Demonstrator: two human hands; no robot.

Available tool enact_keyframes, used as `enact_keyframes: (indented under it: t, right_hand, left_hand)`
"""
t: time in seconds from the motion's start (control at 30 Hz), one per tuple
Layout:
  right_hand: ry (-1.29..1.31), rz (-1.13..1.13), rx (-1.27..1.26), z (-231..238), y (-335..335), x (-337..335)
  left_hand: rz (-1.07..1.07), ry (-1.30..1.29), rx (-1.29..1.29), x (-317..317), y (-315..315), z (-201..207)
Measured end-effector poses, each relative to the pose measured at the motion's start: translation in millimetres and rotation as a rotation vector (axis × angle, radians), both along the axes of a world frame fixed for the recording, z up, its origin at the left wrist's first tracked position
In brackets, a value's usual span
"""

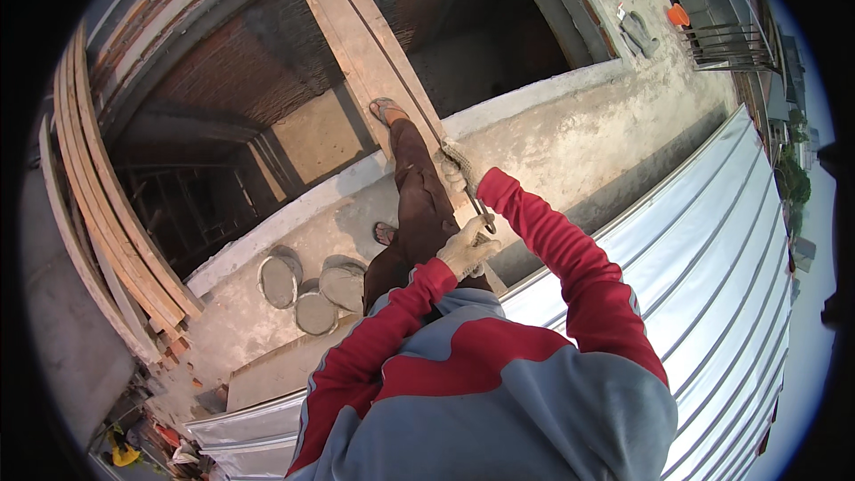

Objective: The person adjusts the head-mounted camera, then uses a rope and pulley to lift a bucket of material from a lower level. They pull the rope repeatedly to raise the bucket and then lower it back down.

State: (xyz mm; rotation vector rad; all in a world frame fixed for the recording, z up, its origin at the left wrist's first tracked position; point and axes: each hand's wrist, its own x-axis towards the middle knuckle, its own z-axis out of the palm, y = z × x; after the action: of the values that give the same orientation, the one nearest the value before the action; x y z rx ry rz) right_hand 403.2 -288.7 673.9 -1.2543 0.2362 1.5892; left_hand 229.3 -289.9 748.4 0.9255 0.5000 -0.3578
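Observation:
I stand on a concrete ledge (534, 138) high above an open shaft, in a red and grey shirt, brown trousers and work gloves. Long wooden planks (356, 36) span the opening, and one sandalled foot (387, 110) rests on them. My left hand (468, 247) is closed around the near end of a thin dark metal tool (479, 209). My right hand (452, 169) grips its far end, right against the planks' edge. What kind of tool it is cannot be told.
Corrugated metal sheeting (712, 258) covers the right side. A stack of bent planks (98, 205) leans at the left. Three round cement-caked pans (298, 283) lie by my other foot (385, 232). An orange bucket (679, 14) stands far back.

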Motion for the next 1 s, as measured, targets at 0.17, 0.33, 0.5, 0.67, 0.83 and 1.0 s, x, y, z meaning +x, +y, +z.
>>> enact_keyframes:
  t: [0.17, 0.33, 0.5, 0.67, 0.83, 1.0]
  right_hand:
    - [0.124, -0.020, 0.077, 15.5, 16.0, -29.2]
    - [0.101, -0.009, 0.048, 28.6, 29.3, -52.3]
    - [-0.074, 0.086, 0.076, 38.0, 31.5, -77.7]
    - [-0.240, 0.177, 0.009, 32.2, 6.3, -89.3]
    - [-0.273, 0.275, -0.060, -0.8, -14.0, -72.5]
    - [-0.339, 0.478, -0.188, -118.5, -32.0, -45.9]
  left_hand:
    - [0.096, -0.033, -0.055, -18.6, -15.0, 1.5]
    - [0.045, -0.108, -0.022, -45.3, -6.4, 0.9]
    - [0.139, -0.119, -0.001, -66.0, -5.6, 8.4]
    - [0.143, -0.045, -0.074, -71.0, -8.2, 0.4]
    - [0.136, 0.047, -0.090, -53.6, -25.9, -52.8]
    - [0.319, 0.179, -0.250, -20.3, -73.1, -175.4]
